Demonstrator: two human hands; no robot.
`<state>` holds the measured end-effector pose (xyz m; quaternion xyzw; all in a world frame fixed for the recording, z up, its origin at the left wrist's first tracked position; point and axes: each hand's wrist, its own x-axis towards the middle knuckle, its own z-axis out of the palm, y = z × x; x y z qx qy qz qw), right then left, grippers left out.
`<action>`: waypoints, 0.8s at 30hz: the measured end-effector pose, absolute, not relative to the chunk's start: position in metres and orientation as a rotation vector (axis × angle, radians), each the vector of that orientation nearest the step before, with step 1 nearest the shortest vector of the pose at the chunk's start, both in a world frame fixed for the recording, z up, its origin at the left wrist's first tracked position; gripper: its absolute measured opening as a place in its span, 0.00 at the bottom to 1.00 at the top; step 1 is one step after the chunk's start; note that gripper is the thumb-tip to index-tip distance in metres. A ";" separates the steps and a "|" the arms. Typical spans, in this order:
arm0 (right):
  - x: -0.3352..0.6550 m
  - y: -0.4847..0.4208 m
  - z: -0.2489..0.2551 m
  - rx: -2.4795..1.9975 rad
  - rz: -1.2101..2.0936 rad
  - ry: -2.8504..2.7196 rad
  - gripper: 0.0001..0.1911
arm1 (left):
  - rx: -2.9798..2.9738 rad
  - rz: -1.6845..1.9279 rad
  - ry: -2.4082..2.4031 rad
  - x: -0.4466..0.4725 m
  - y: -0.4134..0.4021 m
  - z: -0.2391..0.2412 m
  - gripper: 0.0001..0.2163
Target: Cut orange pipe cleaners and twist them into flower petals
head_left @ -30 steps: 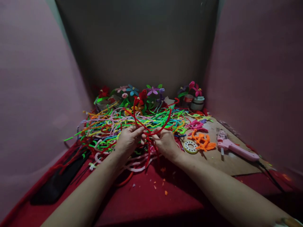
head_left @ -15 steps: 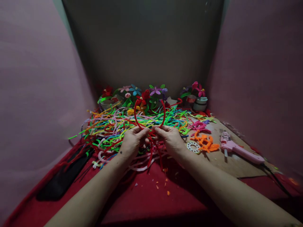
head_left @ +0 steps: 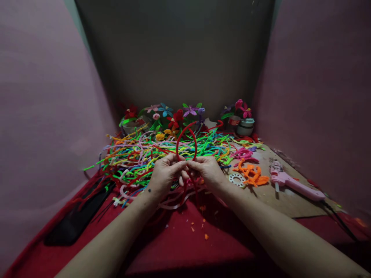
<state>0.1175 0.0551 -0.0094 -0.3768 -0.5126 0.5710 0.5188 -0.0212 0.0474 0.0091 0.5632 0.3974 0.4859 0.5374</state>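
Note:
Red pipe cleaners [head_left: 177,143] are pinched between my two hands, with the upper ends curving up and crossing at the top into a loop. Lower ends hang below my fingers, partly hidden. My left hand [head_left: 168,172] is closed on them from the left, thumb and fingertips pressed together. From the right, my right hand [head_left: 207,170] pinches them too, its fingertips meeting those of the left. Just behind the hands lies a wide heap of many-coloured pipe cleaners [head_left: 139,148].
Several pipe-cleaner flowers [head_left: 190,111] stand at the back, near a lidded jar [head_left: 245,126]. On a board [head_left: 278,206] at right lie orange pipe-cleaner pieces [head_left: 253,175], a white ring with holes [head_left: 237,179] and a pink glue gun [head_left: 295,185]. A black flat object [head_left: 69,224] lies left.
The two upper red ends, apart and curved before, now lean inward and cross at the top as a loop. My hands have drawn slightly closer together.

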 end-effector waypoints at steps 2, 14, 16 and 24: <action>0.117 0.055 -0.009 -0.914 1.362 -1.236 0.15 | 1.347 1.133 1.011 -0.022 0.046 0.010 0.10; 0.121 0.056 -0.004 -0.866 1.419 -1.298 0.15 | 1.425 1.150 1.027 -0.028 0.049 0.009 0.12; 0.121 0.056 -0.003 -0.841 1.450 -1.270 0.15 | 1.427 1.129 1.018 -0.028 0.049 0.009 0.12; 0.118 0.054 -0.004 -0.789 1.471 -1.240 0.15 | 1.395 1.080 0.998 -0.030 0.049 0.013 0.10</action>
